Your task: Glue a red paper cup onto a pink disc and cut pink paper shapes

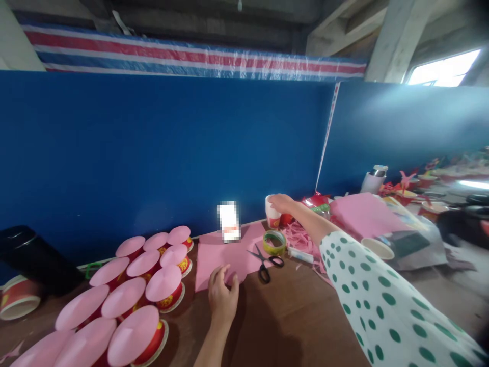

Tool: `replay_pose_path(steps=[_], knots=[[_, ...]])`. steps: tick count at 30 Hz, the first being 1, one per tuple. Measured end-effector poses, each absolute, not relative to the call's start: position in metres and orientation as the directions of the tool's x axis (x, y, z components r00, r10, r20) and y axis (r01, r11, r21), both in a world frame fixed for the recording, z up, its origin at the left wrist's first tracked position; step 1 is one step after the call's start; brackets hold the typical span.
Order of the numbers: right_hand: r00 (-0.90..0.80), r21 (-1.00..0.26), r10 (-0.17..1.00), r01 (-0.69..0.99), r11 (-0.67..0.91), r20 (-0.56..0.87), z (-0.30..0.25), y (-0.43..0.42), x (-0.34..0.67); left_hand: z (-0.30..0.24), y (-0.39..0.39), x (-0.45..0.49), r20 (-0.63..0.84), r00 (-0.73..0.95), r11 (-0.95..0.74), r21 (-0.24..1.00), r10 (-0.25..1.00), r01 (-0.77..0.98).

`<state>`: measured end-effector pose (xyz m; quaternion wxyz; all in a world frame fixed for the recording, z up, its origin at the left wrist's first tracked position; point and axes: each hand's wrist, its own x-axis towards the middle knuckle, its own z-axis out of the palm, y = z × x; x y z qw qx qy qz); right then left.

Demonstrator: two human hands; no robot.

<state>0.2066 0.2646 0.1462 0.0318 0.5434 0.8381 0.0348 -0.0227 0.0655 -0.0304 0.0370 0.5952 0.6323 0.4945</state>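
Observation:
My right hand (pixel 281 203) is stretched out to the back edge of the table, its fingers closed on a white and red paper cup (pixel 273 218). My left hand (pixel 224 294) hovers at or rests on the near edge of a sheet of pink paper (pixel 210 250); its fingers are apart and hold nothing. Black-handled scissors (pixel 264 265) lie partly on the pink sheet, between my hands. Beside them is a roll of yellowish tape (pixel 274 243). Left of the sheet stand rows of upside-down red paper cups (pixel 171 299), each topped with a pink paper disc (pixel 164 283).
A black bottle (pixel 34 260) and a paper cup (pixel 21 298) lie at the far left. Pink paper shreds (pixel 298 237), a white tube (pixel 300 255) and more pink paper (pixel 357 216) are on the right. A blue partition (pixel 171 148) rises behind the table.

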Motion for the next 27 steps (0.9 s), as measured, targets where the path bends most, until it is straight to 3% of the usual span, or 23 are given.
replay_pose_path(steps=[18,27], knots=[[-0.401,0.152,0.916,0.907,0.393,0.018,0.152,0.257,0.204,-0.028,0.064,-0.022,0.539,-0.282,-0.183,0.653,0.794,0.735],[-0.376,0.142,0.926,0.915,0.378,-0.044,0.157,0.261,0.203,-0.03,0.064,-0.022,0.559,-0.286,-0.18,0.635,0.778,0.751]])
